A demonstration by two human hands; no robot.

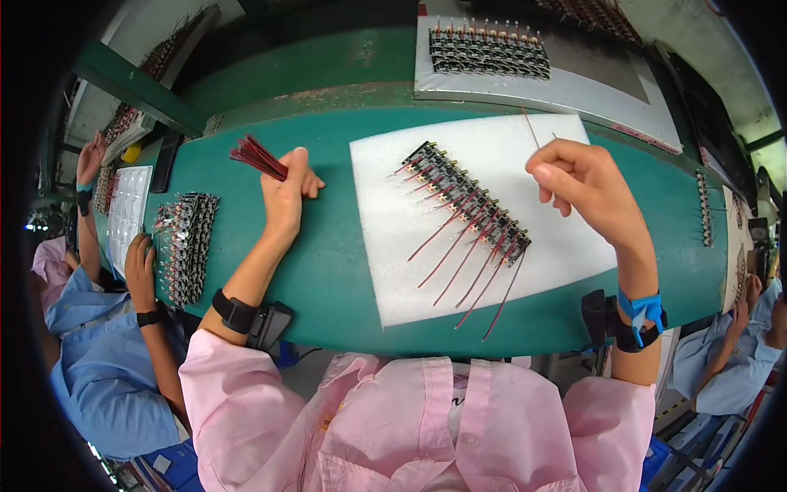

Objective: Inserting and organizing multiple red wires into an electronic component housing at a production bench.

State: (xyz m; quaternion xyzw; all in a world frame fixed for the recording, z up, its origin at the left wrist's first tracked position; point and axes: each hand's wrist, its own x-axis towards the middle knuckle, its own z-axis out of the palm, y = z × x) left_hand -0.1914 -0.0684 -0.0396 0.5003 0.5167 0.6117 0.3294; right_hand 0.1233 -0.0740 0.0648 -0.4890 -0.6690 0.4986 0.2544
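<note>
My left hand [285, 193] is closed around a bundle of dark red wires [257, 157], raised over the green mat to the left of the white foam sheet [379, 254]. Above the foam's right side, my right hand [584, 182] pinches a thin red wire [531, 129] between thumb and fingertips; the wire sticks up and away from me. On the foam, slanting from upper left to lower right, lies a strip of small black circuit boards [467, 199]. Several red wires [443, 277] run from the strip toward me, some reaching past the foam's near edge.
More wired boards [188, 250] lie left on the green mat [316, 254], beside a co-worker's hand [140, 262]. Behind the foam, a board panel [489, 53] rests on a silver box [607, 78]. A narrow board strip [703, 209] lies far right, near another person [730, 344].
</note>
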